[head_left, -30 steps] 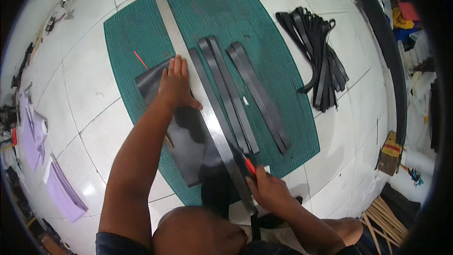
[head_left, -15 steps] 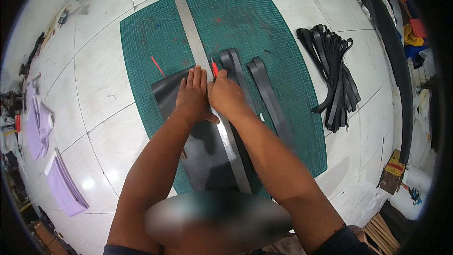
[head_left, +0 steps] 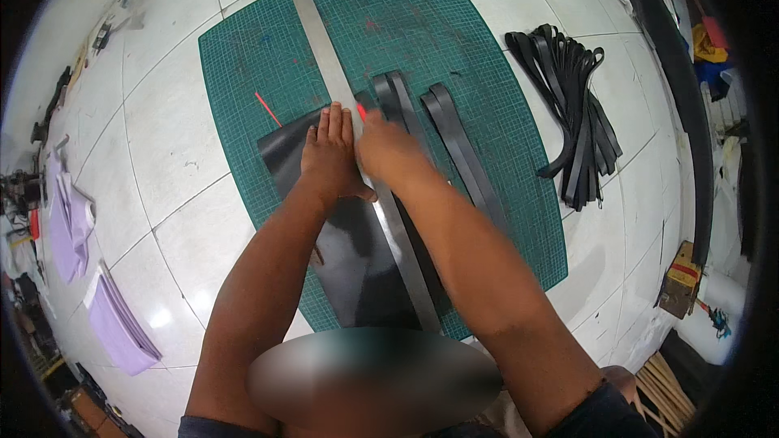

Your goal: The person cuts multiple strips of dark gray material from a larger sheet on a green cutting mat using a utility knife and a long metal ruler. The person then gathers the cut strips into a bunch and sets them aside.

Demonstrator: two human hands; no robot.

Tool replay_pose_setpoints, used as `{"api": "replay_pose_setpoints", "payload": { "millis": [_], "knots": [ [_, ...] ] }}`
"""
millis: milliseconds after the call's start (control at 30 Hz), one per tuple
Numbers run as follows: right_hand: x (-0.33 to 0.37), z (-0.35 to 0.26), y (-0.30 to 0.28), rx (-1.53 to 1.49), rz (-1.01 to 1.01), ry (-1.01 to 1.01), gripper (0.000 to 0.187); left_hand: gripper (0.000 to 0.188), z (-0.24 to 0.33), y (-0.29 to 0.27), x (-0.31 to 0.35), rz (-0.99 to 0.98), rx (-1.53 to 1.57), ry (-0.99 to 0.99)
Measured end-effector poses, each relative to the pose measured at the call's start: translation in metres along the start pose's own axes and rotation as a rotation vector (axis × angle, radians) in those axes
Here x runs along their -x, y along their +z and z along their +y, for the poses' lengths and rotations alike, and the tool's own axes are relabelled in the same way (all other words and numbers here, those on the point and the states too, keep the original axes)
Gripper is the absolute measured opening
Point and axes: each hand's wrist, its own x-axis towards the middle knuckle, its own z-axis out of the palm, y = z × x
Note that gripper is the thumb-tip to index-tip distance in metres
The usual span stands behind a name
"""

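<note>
A long steel ruler (head_left: pixel 320 49) lies lengthwise over a black leather-like sheet (head_left: pixel 357 247) on a green cutting mat (head_left: pixel 243 65). My left hand (head_left: pixel 331 164) is spread flat across the sheet and the ruler's left edge, its fingers pointing away from me and its thumb over the ruler. Just right of the ruler, my right hand (head_left: pixel 393 150) is closed around a red-handled cutter (head_left: pixel 362 112). The hand covers most of the cutter, and its blade cannot be made out. Folded black strips (head_left: pixel 395 89) lie close beyond that hand.
Another black strip (head_left: pixel 454 130) lies farther right on the mat. A bundle of black straps (head_left: pixel 572 113) rests on the tiled floor at right. A thin red stick (head_left: pixel 268 109) is by the sheet's far left corner. Folded lilac cloth (head_left: pixel 122 324) sits at left.
The whole view has shifted slightly. My right hand, a little blurred, now covers more of the red handle beside the ruler. My left hand stays pressed in place.
</note>
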Motion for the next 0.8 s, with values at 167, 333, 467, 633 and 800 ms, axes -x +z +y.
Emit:
{"api": "replay_pose_setpoints", "payload": {
  "millis": [167, 333, 467, 633, 800],
  "knots": [
    [0.075, 0.051, 0.019, 0.046, -0.183, 0.065, 0.039, 0.158, -0.001, -0.001, -0.002, 0.025, 0.019, -0.016],
    [0.174, 0.111, 0.055, 0.000, -0.232, 0.172, 0.033, 0.157, -0.002, 0.004, 0.004, 0.078, 0.108, -0.015],
    [0.265, 0.153, 0.070, 0.003, -0.358, 0.347, 0.033, 0.157, -0.004, 0.008, 0.004, 0.089, 0.104, 0.015],
    [0.319, 0.183, 0.077, 0.051, -0.409, 0.375, 0.036, 0.158, -0.008, 0.015, -0.003, 0.178, 0.095, 0.087],
    [0.337, 0.161, 0.028, -0.015, -0.182, 0.330, 0.035, 0.148, -0.009, 0.010, 0.003, 0.159, 0.078, 0.057]
  ]
}}
